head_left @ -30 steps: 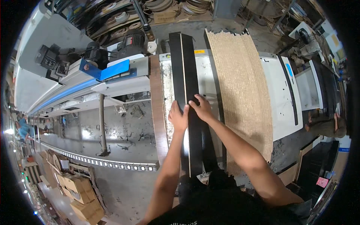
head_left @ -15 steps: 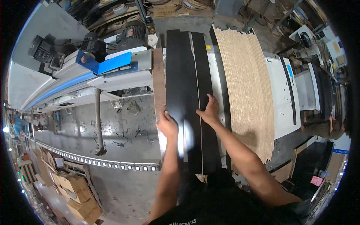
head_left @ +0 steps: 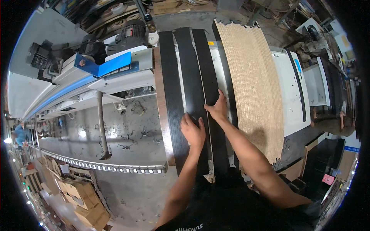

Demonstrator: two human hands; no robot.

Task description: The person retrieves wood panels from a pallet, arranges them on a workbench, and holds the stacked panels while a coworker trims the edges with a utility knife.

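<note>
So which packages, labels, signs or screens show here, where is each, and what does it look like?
Cardboard boxes: lower left on the floor, brown, stacked, some open.
Pink tag: lower right, small pink rectangle on a dark surface.
Blue sign: far right edge, thin blue strip.
Blue sticker: on the white machine top at right, small oval.
No screen can be made out.

woodworking workshop | edge-banding machine [head_left: 96,77] | chipboard stack [head_left: 254,81] | black panels [head_left: 185,77] | dusty floor [head_left: 127,127]

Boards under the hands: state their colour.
The boards are black with a faint wood grain, seen in the head view.
</note>
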